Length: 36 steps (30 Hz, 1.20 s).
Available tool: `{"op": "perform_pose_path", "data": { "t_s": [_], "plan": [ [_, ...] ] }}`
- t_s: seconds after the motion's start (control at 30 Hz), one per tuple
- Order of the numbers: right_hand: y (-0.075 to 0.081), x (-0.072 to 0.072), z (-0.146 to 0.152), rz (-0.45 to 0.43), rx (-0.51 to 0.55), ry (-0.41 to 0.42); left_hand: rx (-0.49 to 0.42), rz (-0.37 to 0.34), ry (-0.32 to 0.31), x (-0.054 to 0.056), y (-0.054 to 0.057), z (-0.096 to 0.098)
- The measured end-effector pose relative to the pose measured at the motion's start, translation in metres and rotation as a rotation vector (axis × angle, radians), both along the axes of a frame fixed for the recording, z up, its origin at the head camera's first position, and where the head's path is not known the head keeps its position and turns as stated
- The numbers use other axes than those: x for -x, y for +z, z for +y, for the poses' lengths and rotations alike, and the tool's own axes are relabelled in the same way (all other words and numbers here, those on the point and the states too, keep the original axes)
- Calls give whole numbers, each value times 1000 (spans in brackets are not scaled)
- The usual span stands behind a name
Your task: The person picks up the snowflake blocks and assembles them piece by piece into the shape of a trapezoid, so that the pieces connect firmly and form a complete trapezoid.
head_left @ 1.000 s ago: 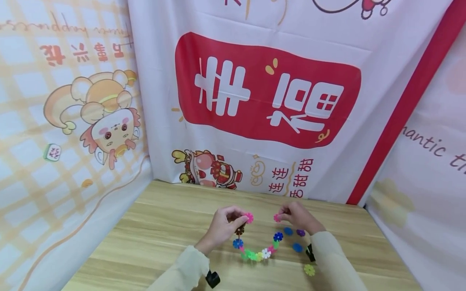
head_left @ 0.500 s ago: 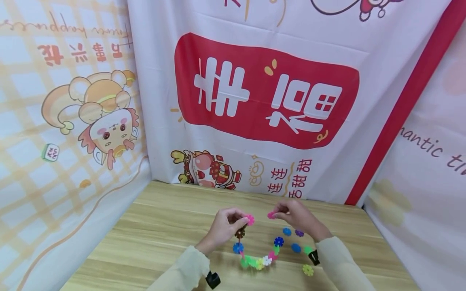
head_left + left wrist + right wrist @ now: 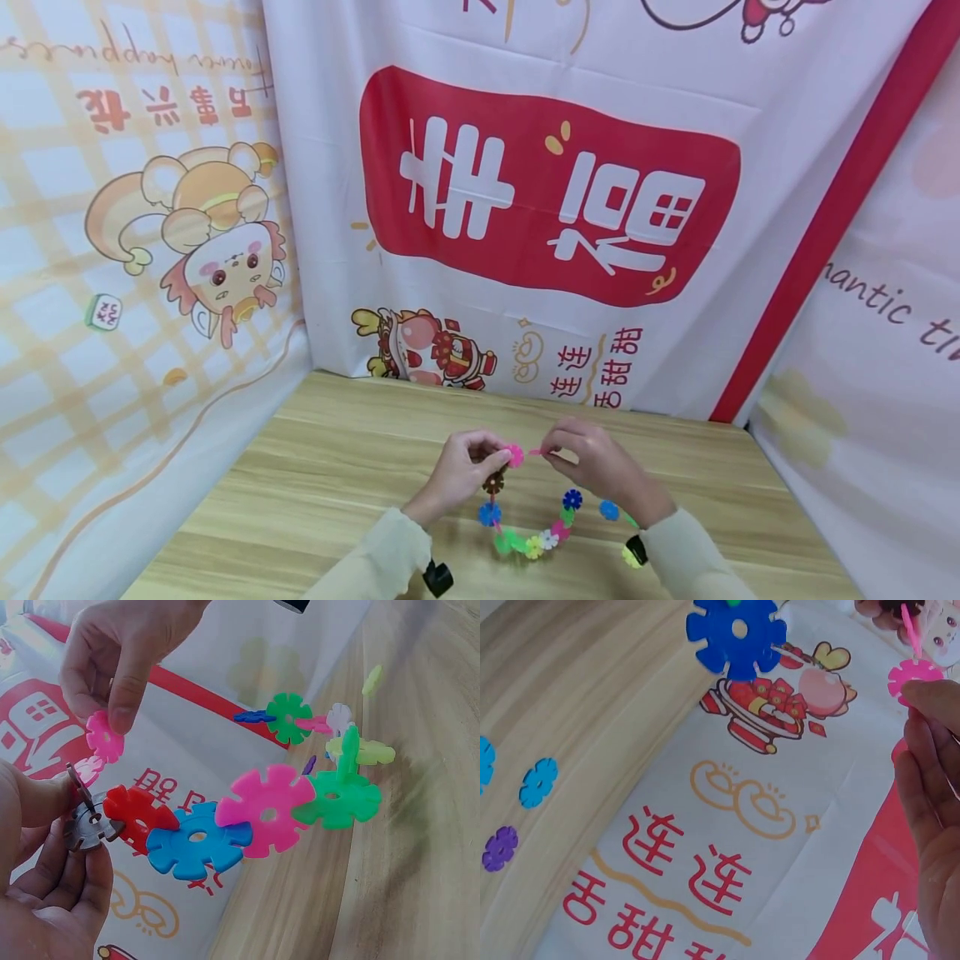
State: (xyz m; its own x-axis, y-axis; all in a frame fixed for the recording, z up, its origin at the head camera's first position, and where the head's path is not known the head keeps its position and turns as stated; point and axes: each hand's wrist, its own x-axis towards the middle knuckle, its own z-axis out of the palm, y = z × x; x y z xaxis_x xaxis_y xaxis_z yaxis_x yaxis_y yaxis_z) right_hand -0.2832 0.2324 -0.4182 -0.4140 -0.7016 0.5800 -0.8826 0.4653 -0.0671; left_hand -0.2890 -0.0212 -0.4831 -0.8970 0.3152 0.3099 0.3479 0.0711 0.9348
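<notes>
A curved chain of slotted plastic snowflake discs hangs from my left hand [image 3: 461, 467], which pinches it near the brown disc [image 3: 94, 821] and the pink end disc [image 3: 514, 456]. Along it come a red disc [image 3: 139, 814], a blue disc [image 3: 199, 840], a pink disc [image 3: 262, 814], a green disc [image 3: 337, 799] and several more. A dark blue disc [image 3: 739, 634] forms its other end. With thumb and fingers my right hand [image 3: 600, 467] pinches another pink disc [image 3: 103, 739], turned edge-on in the head view. Its edge is right at the chain's pink end disc.
Loose on the wooden table [image 3: 300, 500] at the right lie a blue disc [image 3: 609, 510], a light blue disc [image 3: 538, 782], a purple disc [image 3: 500, 849] and a yellow disc [image 3: 632, 557], partly behind the right wrist's black camera [image 3: 636, 550]. Printed cloth [image 3: 555, 350] hangs behind the table.
My right hand has moved left with its pink disc, up to the pink end disc in my left hand, and the disc has turned edge-on. The left hand has barely moved.
</notes>
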Motion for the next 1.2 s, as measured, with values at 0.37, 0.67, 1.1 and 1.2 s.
{"op": "perform_pose_path", "data": {
  "t_s": [0.37,0.67,1.1,1.2],
  "plan": [
    [-3,-3,-10,190,19,75,-15,-27,-27,-2,0,1],
    [-2,-4,-12,259,73,137,-17,-44,-30,-4,4,1],
    [23,-8,-19,205,-190,103,355,104,-138,5,27,4],
    [28,-8,-20,189,-212,114,398,174,-142,6,32,7]
  ]
}}
